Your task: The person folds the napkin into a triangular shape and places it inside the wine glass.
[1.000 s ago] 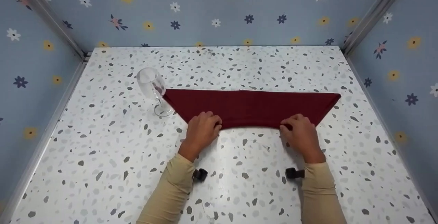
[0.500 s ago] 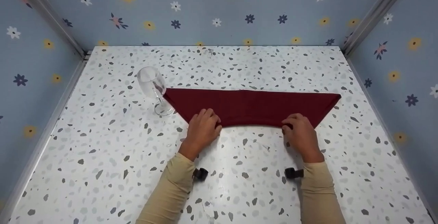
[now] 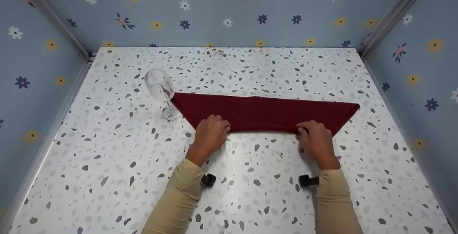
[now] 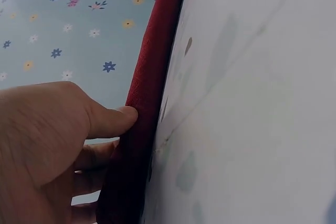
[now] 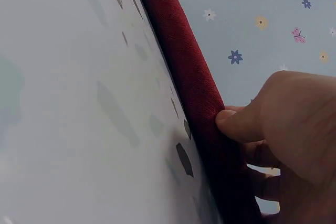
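Head view: we log left hand [image 3: 208, 137] and right hand [image 3: 316, 141] pinching the red cloth [image 3: 264, 114], its bulk beyond both grips; we'd favour level, even tension, clear of the glass [image 3: 159, 83] beyond the left grip

Two arms in from the near side of the tabletop [image 3: 268, 198], sleeves tan. Left sleeve [image 3: 175, 198] slants rightward toward far edge; right sleeve [image 3: 336, 198] steeper, leaning slightly left. Both wrists bare. Left hand [image 3: 210, 133] back up, knuckles toward far edge, well in from left edge; left thumb [image 4: 113, 121] extended, pad pressing, fingers bent opposite in a pinch. Right hand [image 3: 316, 139] roughly level with it, nearer right edge, back up, fingers curled; right thumb [image 5: 241, 123] opposed, also pinching. Hands well apart.
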A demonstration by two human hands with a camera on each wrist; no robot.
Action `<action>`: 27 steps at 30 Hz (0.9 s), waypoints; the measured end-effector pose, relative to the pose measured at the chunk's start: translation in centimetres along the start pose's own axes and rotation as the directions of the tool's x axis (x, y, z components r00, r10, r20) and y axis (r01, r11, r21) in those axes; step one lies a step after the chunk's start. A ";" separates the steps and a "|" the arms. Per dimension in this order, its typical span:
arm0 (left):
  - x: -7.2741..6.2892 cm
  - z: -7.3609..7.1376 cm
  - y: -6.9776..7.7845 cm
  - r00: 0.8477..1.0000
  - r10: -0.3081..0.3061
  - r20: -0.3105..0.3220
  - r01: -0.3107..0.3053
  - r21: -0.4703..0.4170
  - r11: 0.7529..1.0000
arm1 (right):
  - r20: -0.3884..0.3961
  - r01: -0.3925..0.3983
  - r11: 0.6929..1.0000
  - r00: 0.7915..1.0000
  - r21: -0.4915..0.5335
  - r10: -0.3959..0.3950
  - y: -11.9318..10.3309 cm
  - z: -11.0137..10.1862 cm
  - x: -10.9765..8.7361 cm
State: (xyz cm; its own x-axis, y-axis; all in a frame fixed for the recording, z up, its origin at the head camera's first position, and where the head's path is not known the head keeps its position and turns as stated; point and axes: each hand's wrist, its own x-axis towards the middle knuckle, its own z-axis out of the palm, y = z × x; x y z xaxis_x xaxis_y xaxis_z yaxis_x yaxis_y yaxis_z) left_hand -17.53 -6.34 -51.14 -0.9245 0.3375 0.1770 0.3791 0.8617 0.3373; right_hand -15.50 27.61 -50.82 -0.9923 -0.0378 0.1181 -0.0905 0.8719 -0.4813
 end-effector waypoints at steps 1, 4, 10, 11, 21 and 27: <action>0.1 0.0 0.0 1.000 -0.001 -0.002 0.001 -0.009 1.000 | -0.003 -0.018 1.000 1.000 0.006 0.018 0.0 0.0 0.0; 0.1 0.0 0.0 1.000 -0.009 -0.014 0.008 -0.038 0.999 | -0.008 -0.076 0.996 0.997 0.035 0.077 0.0 0.1 0.1; -0.1 0.0 0.0 0.999 0.026 -0.036 -0.027 -0.024 0.999 | -0.023 -0.160 0.986 0.987 0.050 0.161 -0.2 0.4 0.1; -0.1 0.0 0.0 0.999 0.035 -0.037 -0.035 -0.014 0.999 | -0.028 -0.166 0.985 0.986 0.045 0.167 -0.3 0.5 0.0; 0.0 -0.1 -0.1 1.000 0.012 -0.027 -0.012 0.021 1.000 | -0.022 -0.065 0.997 0.998 -0.052 0.064 0.0 0.0 0.0; -0.1 -0.1 -0.2 1.000 -0.007 -0.014 0.007 0.017 1.000 | 0.054 -0.020 0.998 0.998 -0.062 0.023 0.3 -0.6 -0.1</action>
State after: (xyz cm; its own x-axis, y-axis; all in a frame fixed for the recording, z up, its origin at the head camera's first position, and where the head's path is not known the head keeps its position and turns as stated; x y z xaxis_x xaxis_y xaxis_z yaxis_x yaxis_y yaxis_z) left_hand -17.51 -6.61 -51.14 -0.9266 0.3257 0.1879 0.3715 0.8706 0.3225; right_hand -15.41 28.14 -50.46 -0.9972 -0.0439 0.0601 -0.0655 0.9010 -0.4289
